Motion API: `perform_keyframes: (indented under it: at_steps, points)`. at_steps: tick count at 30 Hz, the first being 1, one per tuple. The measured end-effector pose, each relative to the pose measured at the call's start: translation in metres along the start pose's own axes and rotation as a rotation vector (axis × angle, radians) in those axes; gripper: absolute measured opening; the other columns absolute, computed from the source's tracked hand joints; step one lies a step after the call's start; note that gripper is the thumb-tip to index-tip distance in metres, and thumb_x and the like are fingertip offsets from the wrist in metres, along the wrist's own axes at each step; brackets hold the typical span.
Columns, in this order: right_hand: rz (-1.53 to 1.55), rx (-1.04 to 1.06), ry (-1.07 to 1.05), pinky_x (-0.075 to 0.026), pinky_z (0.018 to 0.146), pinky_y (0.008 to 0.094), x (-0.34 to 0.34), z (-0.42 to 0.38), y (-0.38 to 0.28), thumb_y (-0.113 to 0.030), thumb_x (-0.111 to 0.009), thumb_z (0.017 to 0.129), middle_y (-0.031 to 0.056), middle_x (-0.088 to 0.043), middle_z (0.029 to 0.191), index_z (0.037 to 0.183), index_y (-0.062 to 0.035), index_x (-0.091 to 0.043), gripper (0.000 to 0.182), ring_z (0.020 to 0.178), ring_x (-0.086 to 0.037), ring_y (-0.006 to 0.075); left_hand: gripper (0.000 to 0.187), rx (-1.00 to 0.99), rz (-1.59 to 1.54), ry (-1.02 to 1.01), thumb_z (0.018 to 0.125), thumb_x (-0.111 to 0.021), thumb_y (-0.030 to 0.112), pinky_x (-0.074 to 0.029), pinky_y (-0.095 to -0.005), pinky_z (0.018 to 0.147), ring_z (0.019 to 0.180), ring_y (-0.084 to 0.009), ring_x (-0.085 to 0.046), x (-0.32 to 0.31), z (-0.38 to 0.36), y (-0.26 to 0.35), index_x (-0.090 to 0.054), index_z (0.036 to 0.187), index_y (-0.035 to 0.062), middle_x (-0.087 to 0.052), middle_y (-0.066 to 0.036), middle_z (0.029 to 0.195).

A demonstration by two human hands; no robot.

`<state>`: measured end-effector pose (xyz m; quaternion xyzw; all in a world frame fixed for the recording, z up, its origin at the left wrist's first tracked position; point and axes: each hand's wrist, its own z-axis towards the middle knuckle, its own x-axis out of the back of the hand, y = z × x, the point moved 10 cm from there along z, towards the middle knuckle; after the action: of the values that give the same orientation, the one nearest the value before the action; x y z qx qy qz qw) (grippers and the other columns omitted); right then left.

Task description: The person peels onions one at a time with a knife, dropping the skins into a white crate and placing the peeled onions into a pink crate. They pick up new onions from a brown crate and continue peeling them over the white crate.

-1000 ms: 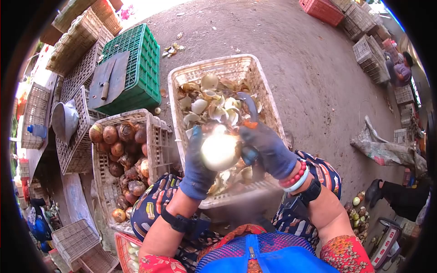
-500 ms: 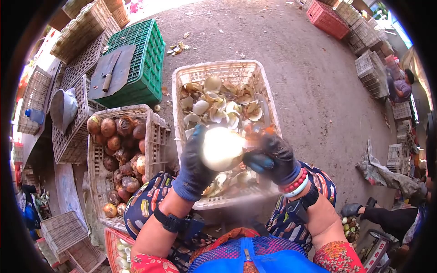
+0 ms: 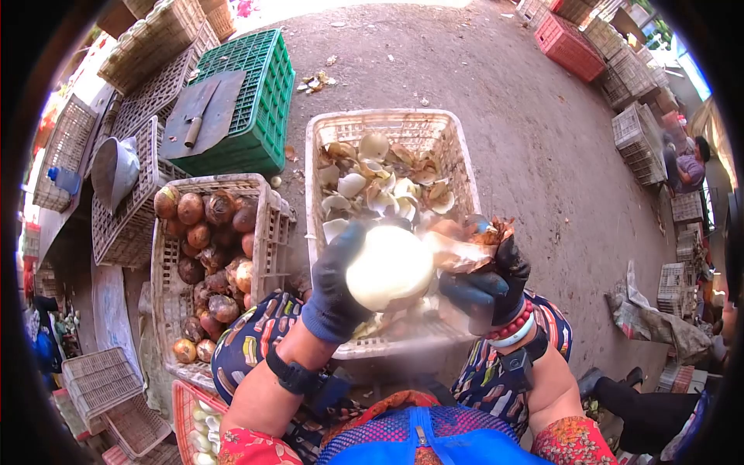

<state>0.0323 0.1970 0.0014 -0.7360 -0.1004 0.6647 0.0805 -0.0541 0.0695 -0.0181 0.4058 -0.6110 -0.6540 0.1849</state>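
Observation:
My left hand [image 3: 338, 283], in a dark glove, is wrapped round a pale peeled onion [image 3: 390, 267]. My gloved right hand [image 3: 488, 288] is closed on brown onion skin [image 3: 465, 252], which stretches from the onion's right side. Both hands are over the near part of a white crate [image 3: 462, 147] holding pale and brown peelings [image 3: 380, 182]. To the left, a second light crate [image 3: 161, 263] is filled with unpeeled brown onions [image 3: 221, 256].
A green crate [image 3: 271, 108] bears a dark sheet with a knife [image 3: 195, 128]. A metal bowl [image 3: 116, 172] is at the left. A red crate [image 3: 184, 418] of peeled onions is near my left knee. Stacked crates and a seated person [image 3: 686, 167] are at the right.
My right hand has moved right and slightly down, and the skin in it is drawn out farther from the onion. The onion has shifted slightly right. The whole view has shifted a little.

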Motion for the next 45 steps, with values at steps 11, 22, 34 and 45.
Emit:
perform_keyframes:
  at_steps: [11, 22, 34, 45]
  points:
    - [-0.398, -0.021, 0.093, -0.047, 0.049, 0.026, 0.016, -0.012, -0.022, -0.025, -0.068, 0.084, 0.0161, -0.063, 0.104, 0.108, -0.0055, -0.059, 0.032, 0.056, -0.053, 0.0101, 0.028, -0.116, -0.089, 0.202, 0.1, -0.049, 0.015, -0.059, -0.0346, 0.08, 0.095, -0.0213, -0.069, 0.041, 0.002, 0.026, -0.06, 0.117, -0.003, -0.069, -0.014, 0.107]
    - [0.021, -0.049, -0.154, -0.053, 0.06, 0.0312, -0.026, -0.013, -0.019, -0.029, -0.059, 0.094, 0.0108, -0.061, 0.085, 0.118, -0.0019, -0.053, 0.037, 0.06, -0.057, 0.02, 0.031, 0.138, -0.518, 0.093, 0.095, -0.057, 0.016, -0.057, -0.0387, 0.087, 0.099, -0.0242, -0.068, 0.014, 0.012, -0.008, -0.057, 0.122, -0.0002, -0.068, -0.016, 0.108]
    - [-1.385, 0.281, 0.117, -0.051, 0.083, 0.0337, -0.018, -0.001, -0.014, -0.016, -0.084, 0.076, 0.0092, -0.061, 0.114, 0.123, -0.0042, -0.055, 0.057, 0.099, -0.061, 0.0191, 0.042, 0.255, -0.722, -0.003, 0.1, -0.045, 0.033, -0.054, -0.0431, 0.094, 0.108, -0.026, -0.065, 0.0, 0.007, -0.02, -0.057, 0.124, 0.0006, -0.064, -0.017, 0.119]
    - [-1.601, 0.415, 0.009, -0.05, 0.083, 0.0404, -0.039, 0.003, 0.004, -0.018, -0.087, 0.068, 0.0156, -0.057, 0.104, 0.12, -0.004, -0.055, 0.063, 0.095, -0.06, 0.0343, 0.036, 0.177, -0.158, 0.088, 0.087, -0.063, 0.024, -0.054, -0.0415, 0.09, 0.097, -0.0262, -0.068, 0.009, 0.002, -0.012, -0.063, 0.115, 0.0011, -0.069, -0.014, 0.107]
